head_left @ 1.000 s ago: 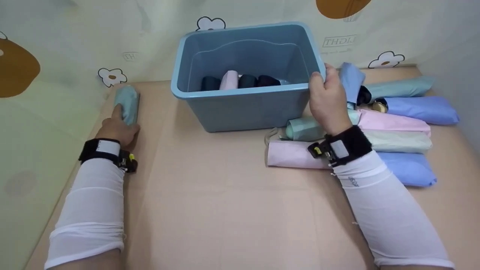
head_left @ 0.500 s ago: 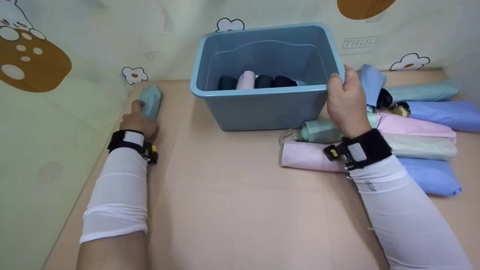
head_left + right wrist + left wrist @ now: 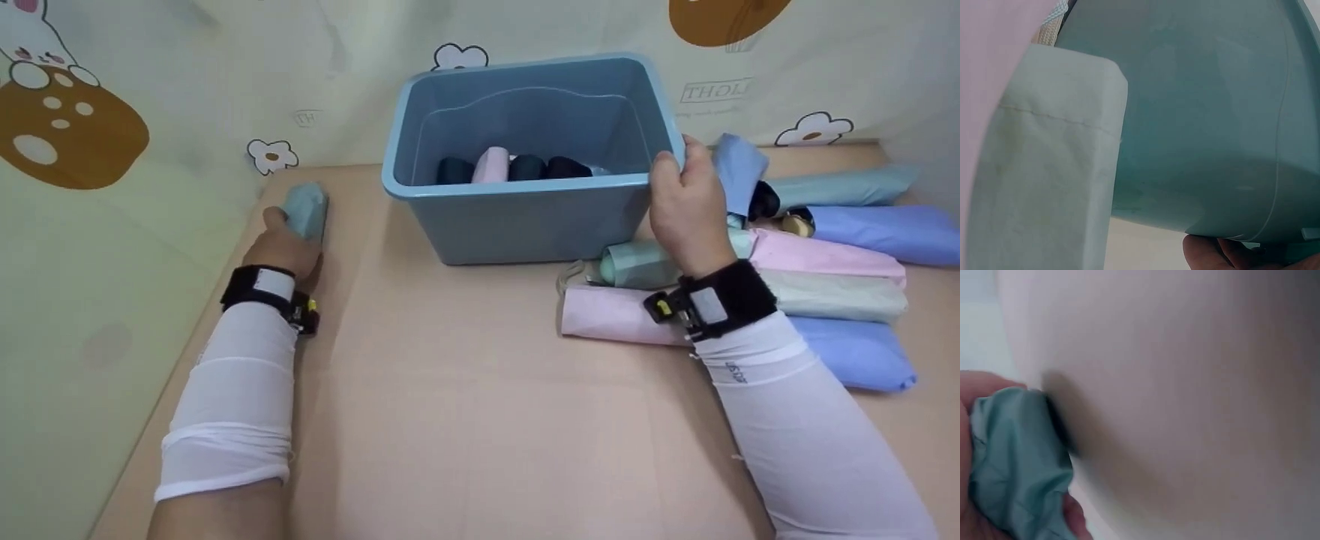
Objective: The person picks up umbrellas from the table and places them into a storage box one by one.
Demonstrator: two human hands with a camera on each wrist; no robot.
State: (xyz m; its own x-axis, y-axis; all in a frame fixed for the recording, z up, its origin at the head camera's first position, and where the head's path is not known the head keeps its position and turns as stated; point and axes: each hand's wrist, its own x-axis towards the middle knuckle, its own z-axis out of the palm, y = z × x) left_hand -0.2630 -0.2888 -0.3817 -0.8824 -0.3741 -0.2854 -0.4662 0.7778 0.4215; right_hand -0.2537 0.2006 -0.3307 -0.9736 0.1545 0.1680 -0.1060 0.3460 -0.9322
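Note:
My left hand (image 3: 283,244) grips a teal folded umbrella (image 3: 306,211) at the table's far left corner. In the left wrist view, fingers and thumb show on both sides of the umbrella's wrinkled cloth (image 3: 1022,461). The right hand (image 3: 690,206) holds the right rim of a blue-grey plastic bin (image 3: 517,225), its thumb over the edge. Inside the bin lie several folded umbrellas, dark ones and a pale pink one (image 3: 491,165). Close up in the right wrist view, the bin's side (image 3: 1202,112) stands behind a pale green umbrella (image 3: 1050,157).
Several folded umbrellas lie to the right of the bin, among them a blue one (image 3: 885,231), a pink one (image 3: 829,255) and a pale pink one (image 3: 615,313), partly under the right wrist. A patterned sheet (image 3: 360,97) hangs behind the table (image 3: 480,420).
The left fingers, earlier laid along the umbrella's top, now wrap round its side. The head view has swung, shifting everything rightward in it. My right hand stays on the bin's rim.

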